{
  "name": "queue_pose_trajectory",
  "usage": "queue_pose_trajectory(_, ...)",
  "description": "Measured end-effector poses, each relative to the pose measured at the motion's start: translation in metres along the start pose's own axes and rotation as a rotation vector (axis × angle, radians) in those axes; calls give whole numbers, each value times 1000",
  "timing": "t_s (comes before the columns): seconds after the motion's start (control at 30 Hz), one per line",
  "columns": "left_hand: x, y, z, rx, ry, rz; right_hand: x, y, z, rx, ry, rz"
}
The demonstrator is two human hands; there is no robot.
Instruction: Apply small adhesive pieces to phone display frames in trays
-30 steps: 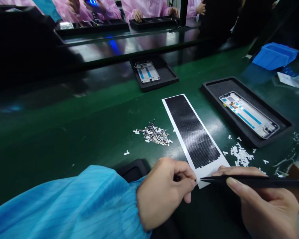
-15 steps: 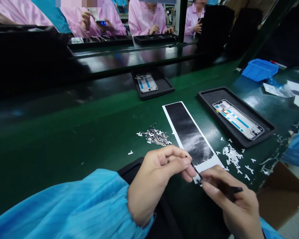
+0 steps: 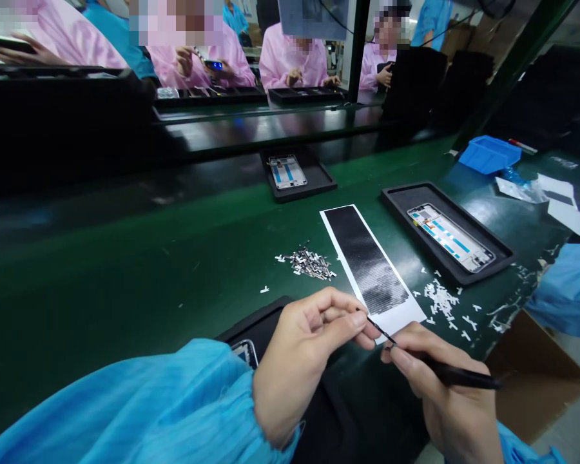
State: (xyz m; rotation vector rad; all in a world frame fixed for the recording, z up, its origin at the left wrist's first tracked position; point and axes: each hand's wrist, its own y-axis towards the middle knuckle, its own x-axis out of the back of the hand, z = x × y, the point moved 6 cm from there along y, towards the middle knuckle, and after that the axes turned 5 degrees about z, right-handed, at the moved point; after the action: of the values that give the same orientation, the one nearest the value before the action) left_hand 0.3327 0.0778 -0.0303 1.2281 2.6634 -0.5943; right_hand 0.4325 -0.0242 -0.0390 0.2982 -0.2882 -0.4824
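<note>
Between the thumb and fingertips of my left hand (image 3: pixel 309 348) is one end of a thin black flex cable (image 3: pixel 377 329). My right hand (image 3: pixel 452 380) is closed at the cable's other end, and a slim black tool (image 3: pixel 468 377), resembling tweezers, lies in its grip with the rear end sticking out to the right. My fingers hide the tool's tip. Just beyond the hands lies a white sheet (image 3: pixel 397 317) with a black patterned area. Left of it is a pile of small flex cables (image 3: pixel 312 264); to the right, scattered white liner pieces (image 3: pixel 441 299).
A black tray (image 3: pixel 500 258) with a phone frame (image 3: pixel 452 238) stands at right; another tray (image 3: pixel 321 180) with a frame (image 3: pixel 289 172) is farther back. A third frame (image 3: pixel 246 352) shows beside my left sleeve. A blue bin (image 3: pixel 489 154) and cardboard box (image 3: pixel 541 380) are right. Co-workers sit opposite.
My view has shifted slightly, so the table appears lower. My right hand has turned, exposing more of the black tool. The flex cable now runs straighter between my hands.
</note>
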Motion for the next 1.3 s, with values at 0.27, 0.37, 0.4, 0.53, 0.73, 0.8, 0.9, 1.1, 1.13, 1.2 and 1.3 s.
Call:
queue_pose_trajectory(0.27, -6, -22, -20, -556, 844, 10, -6, 1, 17, 48, -215, 245)
queue_pose_trajectory(0.37, -23, -35, -18, -846, 1110, 68, -12, 1, 19, 14, -222, 388)
queue_pose_trajectory(0.4, -25, -37, -17, -873, 1143, 81, -13, 1, 19, -10, -204, 403)
queue_pose_trajectory(0.53, -22, -36, -17, -786, 1161, 92, -15, 2, 9, -137, -82, 449)
queue_pose_trajectory(0.73, -14, -33, -18, -538, 1067, 189, -14, 1, 3, -211, 35, 423)
queue_pose_trajectory(0.8, -14, -30, -18, -454, 1003, 210, -15, 1, 2, -221, 40, 406)
queue_pose_trajectory(0.9, -16, -21, -15, -284, 843, 258, -14, 1, 2, -242, 29, 382)
queue_pose_trajectory(1.1, 10, -14, -11, -85, 575, 140, 36, -3, -15, -261, -301, 111)
queue_pose_trajectory(1.13, 19, -16, -13, -100, 550, 110, 50, -3, -19, -250, -397, 28)
queue_pose_trajectory(1.2, 36, -23, -19, -146, 563, 62, 77, -5, -24, -219, -565, -102)
queue_pose_trajectory(1.3, 59, -36, -31, -189, 686, 10, 104, -6, -29, -193, -704, -137)
